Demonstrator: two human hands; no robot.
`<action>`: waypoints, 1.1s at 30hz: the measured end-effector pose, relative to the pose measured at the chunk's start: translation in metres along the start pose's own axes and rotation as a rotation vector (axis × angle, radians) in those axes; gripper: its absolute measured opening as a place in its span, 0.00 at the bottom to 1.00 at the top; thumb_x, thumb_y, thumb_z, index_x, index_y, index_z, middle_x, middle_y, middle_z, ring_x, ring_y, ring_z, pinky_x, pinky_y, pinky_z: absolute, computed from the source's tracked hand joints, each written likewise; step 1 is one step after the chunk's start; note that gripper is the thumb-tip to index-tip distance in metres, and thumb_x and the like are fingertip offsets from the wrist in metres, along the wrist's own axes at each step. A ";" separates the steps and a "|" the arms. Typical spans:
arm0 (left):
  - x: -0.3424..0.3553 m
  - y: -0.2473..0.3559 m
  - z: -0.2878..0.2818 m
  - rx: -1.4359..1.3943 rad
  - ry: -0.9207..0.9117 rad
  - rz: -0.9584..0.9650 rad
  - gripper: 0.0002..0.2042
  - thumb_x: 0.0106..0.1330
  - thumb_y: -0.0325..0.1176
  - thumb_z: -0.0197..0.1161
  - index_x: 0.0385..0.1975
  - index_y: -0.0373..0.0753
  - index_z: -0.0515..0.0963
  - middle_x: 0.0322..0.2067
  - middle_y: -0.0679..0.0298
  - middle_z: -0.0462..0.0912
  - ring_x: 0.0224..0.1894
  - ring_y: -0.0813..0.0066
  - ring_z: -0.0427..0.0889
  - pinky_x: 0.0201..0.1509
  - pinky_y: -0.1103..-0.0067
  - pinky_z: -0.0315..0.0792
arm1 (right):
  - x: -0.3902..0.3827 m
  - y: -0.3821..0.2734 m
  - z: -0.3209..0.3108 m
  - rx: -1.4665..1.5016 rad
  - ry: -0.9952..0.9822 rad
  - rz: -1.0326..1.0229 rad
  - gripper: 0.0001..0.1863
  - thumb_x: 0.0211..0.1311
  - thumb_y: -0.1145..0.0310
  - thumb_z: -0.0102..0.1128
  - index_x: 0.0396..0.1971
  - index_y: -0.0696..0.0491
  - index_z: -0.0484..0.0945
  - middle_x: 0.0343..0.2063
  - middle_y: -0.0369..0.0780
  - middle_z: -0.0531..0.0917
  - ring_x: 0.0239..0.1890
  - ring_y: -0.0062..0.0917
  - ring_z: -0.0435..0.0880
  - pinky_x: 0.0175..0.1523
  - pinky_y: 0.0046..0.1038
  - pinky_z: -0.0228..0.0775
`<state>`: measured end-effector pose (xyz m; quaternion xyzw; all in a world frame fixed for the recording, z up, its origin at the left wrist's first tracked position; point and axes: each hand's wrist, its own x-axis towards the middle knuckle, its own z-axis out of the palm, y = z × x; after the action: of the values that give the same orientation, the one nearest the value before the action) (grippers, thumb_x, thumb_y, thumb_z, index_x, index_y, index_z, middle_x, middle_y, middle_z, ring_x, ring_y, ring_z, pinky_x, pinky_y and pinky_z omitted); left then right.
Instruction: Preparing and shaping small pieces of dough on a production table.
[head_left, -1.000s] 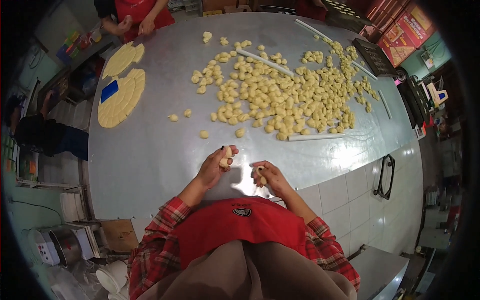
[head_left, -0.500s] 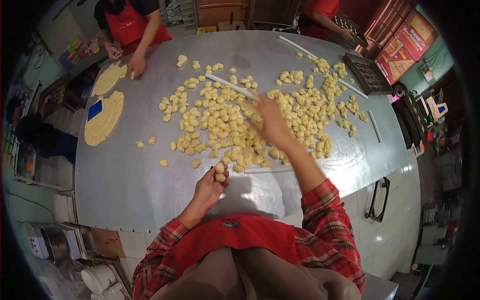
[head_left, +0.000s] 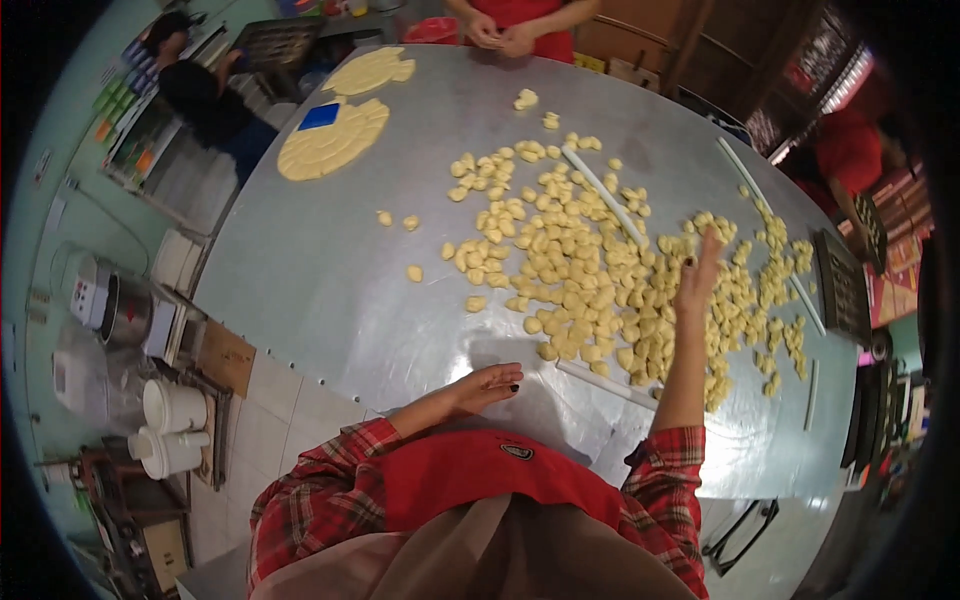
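Many pale yellow dough balls (head_left: pixel 575 260) lie in a loose heap across the metal table. Over the heap's right part my right hand (head_left: pixel 700 275) reaches out, fingers extended and no dough ball visible in it. My left hand (head_left: pixel 487 388) hovers by the table's near edge, its fingers stretched out and nothing seen in them; its palm is partly turned from view. One white rod (head_left: pixel 605 193) lies on the balls at the far side of the heap. Another white rod (head_left: pixel 605 386) rests along the near side, between my hands.
At the far left lie two flattened dough sheets (head_left: pixel 345 150), the nearer one bearing a blue scraper (head_left: pixel 319 117). Further white rods (head_left: pixel 808 305) and a dark moulded tray (head_left: pixel 842 290) are at the right. A co-worker's hands (head_left: pixel 503 38) meet at the far edge.
The two dough balls in my left hand are no longer seen, and its fingers have straightened. My right hand has shifted right over the heap. The view has turned left.
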<state>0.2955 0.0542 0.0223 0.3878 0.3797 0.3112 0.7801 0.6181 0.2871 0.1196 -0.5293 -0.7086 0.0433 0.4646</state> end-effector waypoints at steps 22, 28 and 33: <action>-0.074 0.156 -0.436 1.036 1.336 0.277 0.19 0.63 0.46 0.55 0.30 0.33 0.77 0.29 0.52 0.82 0.34 0.58 0.81 0.39 0.70 0.74 | -0.246 -0.231 0.089 0.183 -0.465 -0.024 0.22 0.48 0.78 0.58 0.47 0.55 0.74 0.51 0.48 0.73 0.54 0.44 0.71 0.57 0.42 0.63; -0.057 0.221 -0.498 1.010 1.373 -0.200 0.24 0.63 0.51 0.51 0.35 0.31 0.79 0.38 0.44 0.81 0.45 0.47 0.79 0.50 0.63 0.72 | -0.242 -0.266 0.141 -0.243 -0.577 0.117 0.25 0.52 0.69 0.55 0.53 0.55 0.69 0.62 0.51 0.62 0.66 0.48 0.54 0.68 0.52 0.41; -0.029 0.260 -0.496 0.920 1.377 -0.218 0.26 0.62 0.55 0.53 0.40 0.33 0.78 0.43 0.44 0.79 0.48 0.51 0.79 0.50 0.63 0.72 | -0.237 -0.273 0.141 -0.357 -0.547 0.138 0.25 0.52 0.71 0.54 0.53 0.54 0.70 0.61 0.50 0.63 0.66 0.47 0.56 0.68 0.50 0.43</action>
<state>-0.1832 0.3456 0.0471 0.3517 0.8963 0.2152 0.1633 0.3273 0.0413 0.0459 -0.6179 -0.7659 0.0903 0.1531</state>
